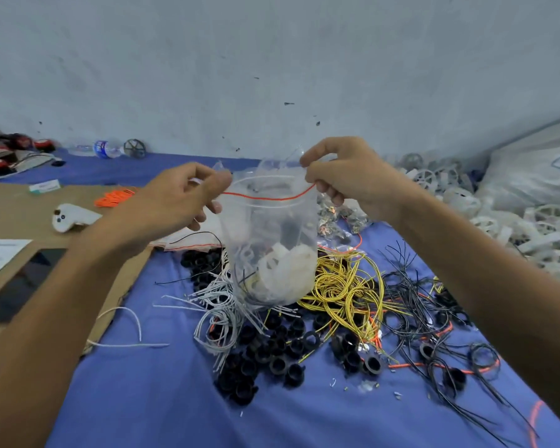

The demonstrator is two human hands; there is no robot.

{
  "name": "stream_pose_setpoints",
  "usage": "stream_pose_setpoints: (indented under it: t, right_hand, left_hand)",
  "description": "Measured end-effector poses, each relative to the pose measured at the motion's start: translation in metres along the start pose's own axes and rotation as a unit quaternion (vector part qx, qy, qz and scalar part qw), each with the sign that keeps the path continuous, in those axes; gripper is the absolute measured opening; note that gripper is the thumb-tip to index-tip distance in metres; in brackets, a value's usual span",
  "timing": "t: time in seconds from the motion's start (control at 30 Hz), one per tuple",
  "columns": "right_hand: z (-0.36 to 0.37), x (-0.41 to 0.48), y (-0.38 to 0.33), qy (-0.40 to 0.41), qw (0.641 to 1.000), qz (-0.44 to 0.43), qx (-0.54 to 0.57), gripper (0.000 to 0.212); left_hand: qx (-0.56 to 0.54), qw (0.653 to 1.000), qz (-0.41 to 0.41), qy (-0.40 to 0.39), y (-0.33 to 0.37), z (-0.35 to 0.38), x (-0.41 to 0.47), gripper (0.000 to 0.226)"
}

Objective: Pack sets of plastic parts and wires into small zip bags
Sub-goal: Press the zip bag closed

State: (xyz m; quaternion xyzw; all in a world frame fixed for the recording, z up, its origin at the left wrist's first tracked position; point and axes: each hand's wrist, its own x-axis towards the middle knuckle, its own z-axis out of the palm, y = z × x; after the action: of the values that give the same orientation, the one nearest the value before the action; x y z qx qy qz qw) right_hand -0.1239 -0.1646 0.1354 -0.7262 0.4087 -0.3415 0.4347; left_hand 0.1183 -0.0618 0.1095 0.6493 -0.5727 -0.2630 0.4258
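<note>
Both hands are holding a clear bag (269, 227) up in the air, hanging above the heaps on the blue cloth (143, 399). The left hand (178, 198) is pinching the bag's top left corner between thumb and forefinger, with the other fingers curling loosely beneath. The right hand (346, 169) is pinching the top right corner in the same way. A red zip line is running across the bag's mouth, which is gaping open. White parts (285, 266) are sitting in the bottom of the bag, with a few thin dark wires beside them.

A bottle (102, 148) is lying by the wall, wearing a blue label too blurred to read. A sack (537, 169) at the right is showing blue print, also unreadable.

Under the bag, yellow wires (343, 286), white wires (217, 305), black wires (411, 286) and black parts (272, 350) are lying in loose piles. White wheels (498, 205) are piling up beside the sack. Cardboard (20, 205) is lying at the left.
</note>
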Motion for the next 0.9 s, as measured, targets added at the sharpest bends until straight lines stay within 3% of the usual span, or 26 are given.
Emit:
stream_pose_setpoints:
  t: [0.07, 0.2, 0.4, 0.73, 0.9]
  right_hand:
    - [-0.002, 0.001, 0.002, 0.004, 1.0, 0.005, -0.006, 0.018]
    - [-0.006, 0.0, 0.005, 0.008, 1.0, 0.015, -0.007, 0.018]
    - [-0.018, -0.007, 0.006, 0.003, 0.999, 0.028, -0.026, 0.02]
    - [-0.041, -0.021, 0.001, 0.005, 0.998, 0.029, -0.064, 0.025]
    - [-0.057, -0.022, 0.002, 0.008, 0.995, 0.033, -0.092, 0.027]
  left_hand:
    - [0.016, 0.999, 0.032, -0.017, -0.011, 0.004, -0.01, 0.045]
    - [-0.012, 0.995, 0.085, 0.045, -0.02, 0.018, -0.012, 0.007]
    - [-0.099, 0.983, 0.095, 0.12, -0.021, 0.029, -0.013, 0.012]
    - [-0.13, 0.973, 0.128, 0.139, -0.011, 0.033, -0.009, 0.001]
    - [-0.111, 0.973, 0.16, 0.127, 0.001, 0.046, 0.0, 0.008]
